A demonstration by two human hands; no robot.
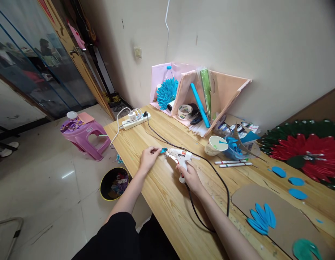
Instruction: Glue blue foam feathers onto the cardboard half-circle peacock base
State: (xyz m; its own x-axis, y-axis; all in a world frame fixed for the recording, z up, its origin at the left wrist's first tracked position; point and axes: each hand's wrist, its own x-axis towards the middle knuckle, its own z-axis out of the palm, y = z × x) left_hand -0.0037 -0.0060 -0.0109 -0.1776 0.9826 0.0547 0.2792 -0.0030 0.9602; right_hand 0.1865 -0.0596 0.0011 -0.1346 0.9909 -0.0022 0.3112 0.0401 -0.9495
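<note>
My right hand (191, 177) is wrapped round the handle of a white hot glue gun (180, 154), a glue stick poking out of its back end. Its nozzle points left, right beside a small blue petal (163, 150) pinched in the fingers of my left hand (149, 157). Whether the nozzle touches the petal I cannot tell. From the gun a black cord loops over the wooden table (167, 195). On a brown cardboard piece (245, 195) at the lower right lie several blue petals (262, 218) in a fan and a green roll of tape (305, 250).
A power strip (136, 122) sits at the table's left edge. Behind stand a pink organiser (229, 94), a paper cup (215, 146), two markers (233, 163) and a large red flower (313, 155). Below left are a bin (104, 187) and a purple stool (88, 135).
</note>
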